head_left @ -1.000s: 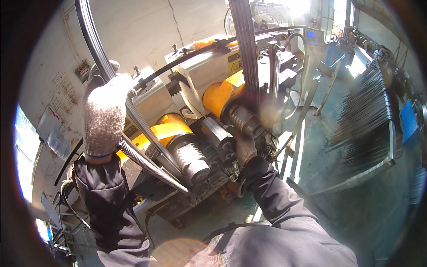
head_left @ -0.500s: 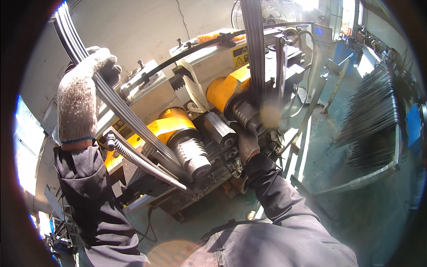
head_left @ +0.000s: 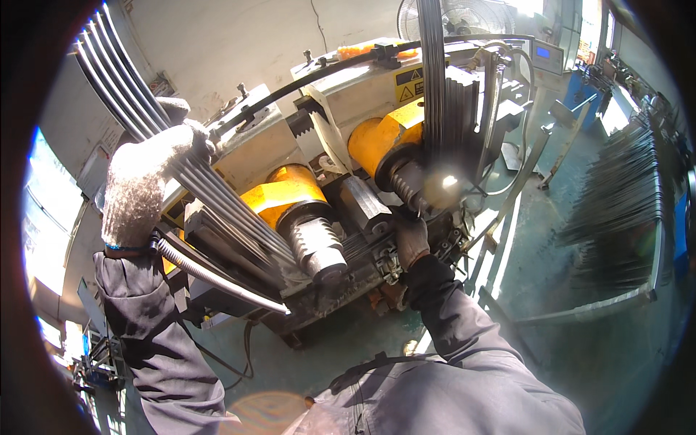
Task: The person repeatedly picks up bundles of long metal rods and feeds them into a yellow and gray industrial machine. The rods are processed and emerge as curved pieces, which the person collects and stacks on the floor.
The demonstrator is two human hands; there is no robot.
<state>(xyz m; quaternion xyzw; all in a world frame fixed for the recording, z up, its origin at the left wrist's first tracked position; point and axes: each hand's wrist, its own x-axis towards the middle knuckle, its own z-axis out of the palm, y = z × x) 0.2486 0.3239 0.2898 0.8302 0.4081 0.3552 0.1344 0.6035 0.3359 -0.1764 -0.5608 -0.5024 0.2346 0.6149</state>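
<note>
Fingers of the gloved left hand point(head_left: 145, 181) wrap tight around a bundle of dark steel rods point(head_left: 210, 196) that slants down into the bending machine point(head_left: 341, 217). Lower down, the right hand point(head_left: 411, 239) in a dark glove presses at the machine's front by the rods; whether its fingers grip anything I cannot tell. Orange roller guards point(head_left: 283, 196) sit above threaded rollers. Around it lie a green floor point(head_left: 594, 348), a rack of bent rods point(head_left: 623, 210), and a fan point(head_left: 464, 14).
</note>
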